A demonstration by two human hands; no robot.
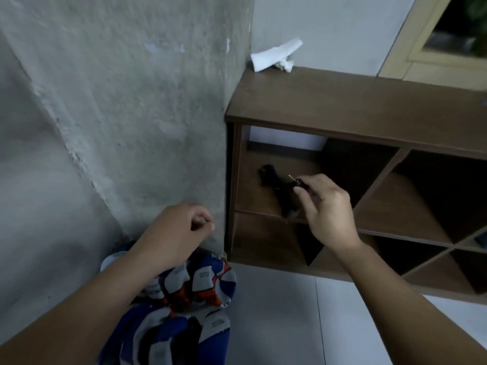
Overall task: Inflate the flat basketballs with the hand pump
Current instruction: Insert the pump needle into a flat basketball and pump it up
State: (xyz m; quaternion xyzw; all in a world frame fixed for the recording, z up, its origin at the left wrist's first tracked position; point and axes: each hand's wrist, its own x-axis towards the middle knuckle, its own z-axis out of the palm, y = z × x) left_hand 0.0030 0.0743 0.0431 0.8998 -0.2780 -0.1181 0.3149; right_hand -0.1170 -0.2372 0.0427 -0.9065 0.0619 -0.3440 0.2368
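1. A slim black pump piece with a thin needle tip (297, 181) is being pinched by the right hand (325, 206) before the brown wooden shelf (342, 106).
2. The left hand (175, 233) is being held loosely curled, gripping nothing, above crumpled blue-white-orange flat basketballs (195, 285) beside the rough concrete wall (131, 101).

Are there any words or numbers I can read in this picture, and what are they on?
No text here reads whole.
"HR...": a blurred scrap of letters on a white panel of the upper flat basketball, too smeared to finish.
Small grey label patches on the lower flat basketball: too blurred to read.
The wooden shelf shows no writing.
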